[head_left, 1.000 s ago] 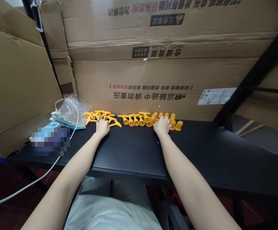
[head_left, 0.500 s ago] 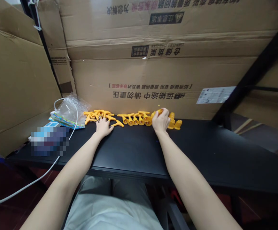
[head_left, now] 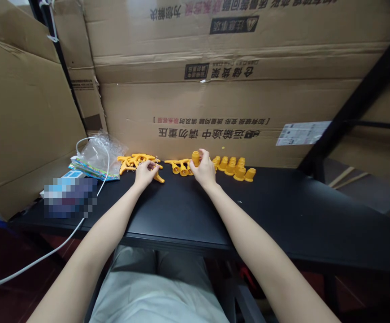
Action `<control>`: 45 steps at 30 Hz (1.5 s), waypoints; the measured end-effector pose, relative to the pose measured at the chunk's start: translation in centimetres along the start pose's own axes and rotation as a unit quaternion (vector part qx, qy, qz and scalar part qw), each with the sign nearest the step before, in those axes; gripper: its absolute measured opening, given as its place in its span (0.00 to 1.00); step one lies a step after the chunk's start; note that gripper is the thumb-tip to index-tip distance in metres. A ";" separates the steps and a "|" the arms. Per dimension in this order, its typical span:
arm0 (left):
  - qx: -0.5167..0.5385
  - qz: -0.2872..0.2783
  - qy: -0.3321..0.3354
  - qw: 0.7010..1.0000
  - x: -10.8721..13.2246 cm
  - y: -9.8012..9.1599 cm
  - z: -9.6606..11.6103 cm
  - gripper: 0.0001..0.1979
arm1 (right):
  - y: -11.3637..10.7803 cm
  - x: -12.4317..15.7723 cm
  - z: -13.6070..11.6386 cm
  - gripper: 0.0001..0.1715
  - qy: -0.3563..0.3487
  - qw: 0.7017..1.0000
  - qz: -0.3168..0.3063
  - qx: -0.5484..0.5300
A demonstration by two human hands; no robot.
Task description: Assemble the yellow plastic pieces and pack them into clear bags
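My left hand [head_left: 145, 174] is closed in a pinch on a yellow curved handle [head_left: 159, 179], which angles down to the right of the fingers. Just behind it lies a tangled pile of yellow handles [head_left: 137, 158] with small metal chains. My right hand [head_left: 205, 170] grips a yellow bell-shaped cup [head_left: 195, 157], narrow end up, raised off the table. Behind and left of that hand is a row of yellow cups joined to handles [head_left: 183, 170], wide mouths facing me; the hand hides part of this row. Several loose yellow cups [head_left: 239, 172] stand to its right.
A large printed cardboard sheet [head_left: 188, 103] rises behind the black tabletop [head_left: 181, 211]. On the left are a clear plastic bag [head_left: 96, 154], a white cable [head_left: 67, 242] and a cardboard box [head_left: 30, 112]. A black slanted post [head_left: 353, 94] stands on the right.
My right hand has moved left from the loose cups, carrying one cup. My left hand has closed on the front handle and drawn it slightly left.
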State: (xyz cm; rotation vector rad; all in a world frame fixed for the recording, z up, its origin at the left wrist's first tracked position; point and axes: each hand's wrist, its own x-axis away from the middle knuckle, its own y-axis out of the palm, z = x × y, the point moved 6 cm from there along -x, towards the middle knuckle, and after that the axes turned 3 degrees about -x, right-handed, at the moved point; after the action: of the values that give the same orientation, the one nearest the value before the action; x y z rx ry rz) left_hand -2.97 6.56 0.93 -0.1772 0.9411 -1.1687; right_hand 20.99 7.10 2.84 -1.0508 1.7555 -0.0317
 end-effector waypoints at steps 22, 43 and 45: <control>-0.360 -0.290 -0.037 0.886 2.6 -0.2 1.9 0.18 | 4.7 2.4 -0.7 0.20 -0.143 0.948 -0.285 -0.007; -0.354 -0.191 0.117 0.908 2.0 -0.4 3.8 0.10 | 3.9 1.7 -1.3 0.14 -0.187 0.954 -0.208 -0.108; -0.360 -0.192 0.127 0.904 2.0 -0.3 3.9 0.11 | 3.8 1.7 -1.3 0.14 -0.187 0.955 -0.198 -0.114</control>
State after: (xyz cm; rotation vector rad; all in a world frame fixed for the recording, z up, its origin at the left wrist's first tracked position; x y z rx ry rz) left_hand -0.27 3.42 2.46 -0.8552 1.6001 -1.1654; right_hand 17.48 7.79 0.37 -1.4620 1.2080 0.1170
